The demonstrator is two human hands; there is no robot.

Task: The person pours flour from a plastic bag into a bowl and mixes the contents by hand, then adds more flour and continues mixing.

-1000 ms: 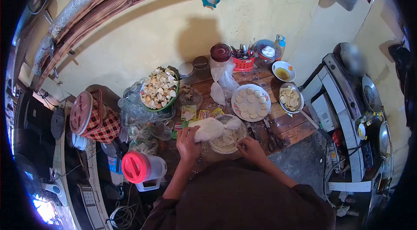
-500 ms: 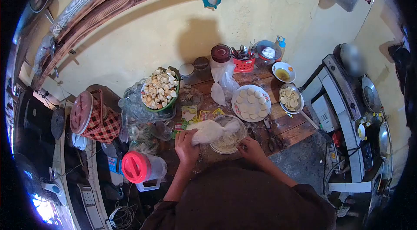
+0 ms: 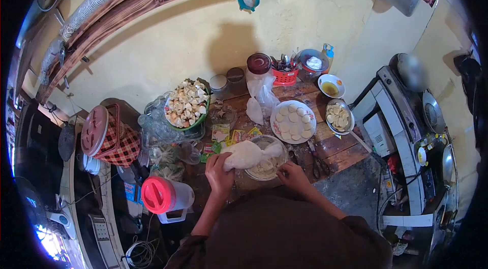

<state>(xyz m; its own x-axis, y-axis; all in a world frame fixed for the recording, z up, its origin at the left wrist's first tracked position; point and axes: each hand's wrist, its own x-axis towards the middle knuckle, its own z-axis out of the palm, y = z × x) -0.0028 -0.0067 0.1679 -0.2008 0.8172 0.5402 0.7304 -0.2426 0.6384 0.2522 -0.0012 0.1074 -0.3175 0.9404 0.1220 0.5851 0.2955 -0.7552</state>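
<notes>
A clear plastic bag of white powder point(image 3: 243, 155) lies tilted over a round bowl point(image 3: 281, 168), its narrow end above the bowl. My left hand point(image 3: 219, 171) is closed around the bag's full end, left of the bowl. At the bowl's right front rim, my right hand point(image 3: 293, 174) has its fingers pinched on the edge. Pale, crumbly or floury stuff shows inside the bowl, partly hidden by the bag. Behind it stands a white plate point(image 3: 274, 128) with flat round dough pieces point(image 3: 293, 121). Dark-handled scissors point(image 3: 320, 166) lie right of my right hand.
A green bowl point(image 3: 207, 97) heaped with pale chunks stands at the back left. Small packets point(image 3: 220, 132) lie behind the bag. A pink-lidded jug point(image 3: 168, 195) is at the left front. On the right are a pan of sliced pieces point(image 3: 338, 116) and a bowl of yellow liquid point(image 3: 331, 86).
Both hands, the bag and the bowl hold nearly the same places. The whole view has shifted very slightly with the head.
</notes>
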